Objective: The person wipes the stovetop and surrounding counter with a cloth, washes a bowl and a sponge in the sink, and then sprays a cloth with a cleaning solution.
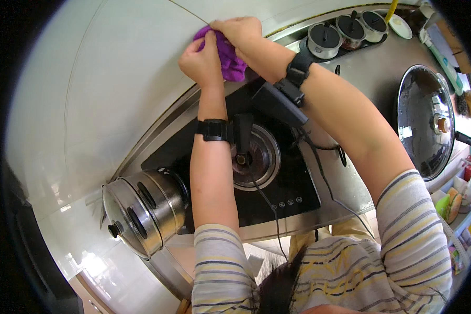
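A purple cloth [231,62] is pinched between my two hands, close to the white tiled wall behind the hob. My left hand [204,61] grips its left side, thumb and fingers closed on the fabric. On its upper right, my right hand [241,33] holds the cloth near a tile joint. The lower part of the cloth hangs crumpled over the back edge of the black glass gas hob [290,172]. Both forearms reach across the hob and wear black wrist straps with boxes and cables.
On the hob's left stands a tall steel steamer pot [157,212] with a glass lid. Several lidded seasoning jars [325,41] sit on a tray at the back right. A wok with a glass lid [426,121] rests farther right on the steel counter [357,90]. Cables dangle over the hob.
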Available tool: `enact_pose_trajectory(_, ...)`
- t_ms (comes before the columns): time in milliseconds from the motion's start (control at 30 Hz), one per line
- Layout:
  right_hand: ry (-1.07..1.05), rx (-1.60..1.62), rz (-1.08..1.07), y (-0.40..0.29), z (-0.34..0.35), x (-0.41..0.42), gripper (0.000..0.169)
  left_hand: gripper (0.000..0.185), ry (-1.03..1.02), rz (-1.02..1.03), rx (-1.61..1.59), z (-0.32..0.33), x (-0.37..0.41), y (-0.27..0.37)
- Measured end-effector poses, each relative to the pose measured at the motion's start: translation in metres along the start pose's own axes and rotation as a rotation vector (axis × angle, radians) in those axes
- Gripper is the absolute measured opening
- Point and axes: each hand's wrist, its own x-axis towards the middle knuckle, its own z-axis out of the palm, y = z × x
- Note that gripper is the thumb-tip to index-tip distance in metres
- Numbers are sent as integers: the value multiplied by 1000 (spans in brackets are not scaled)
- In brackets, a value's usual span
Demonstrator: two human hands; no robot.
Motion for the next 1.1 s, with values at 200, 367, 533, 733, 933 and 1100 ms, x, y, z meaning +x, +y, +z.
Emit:
enact_pose_trajectory(200,-15,-309,-276,58,-38,59,14,34,-139,-86,300,16,-5,-31)
enact_pose_trajectory(367,-136,82,-59,13,8,-5,22,33,94,184,215,-24,-3,16)
enact_pose_trajectory(533,-456,109,-384,-70,54,-79,37,25,218,495,24,-68,50,83)
enact_pose_trajectory(733,-812,-96,-383,-50,122,-104,42,23,319,541,-459,-137,92,45)
enact_pose_trajectory(933,-834,-580,-412,18,165,-103,56,21,449,164,-557,-194,100,-68)
enact_pose_trajectory(1100,-902,-642,-252,24,133,-87,53,32,362,-222,-369,-264,102,-207)
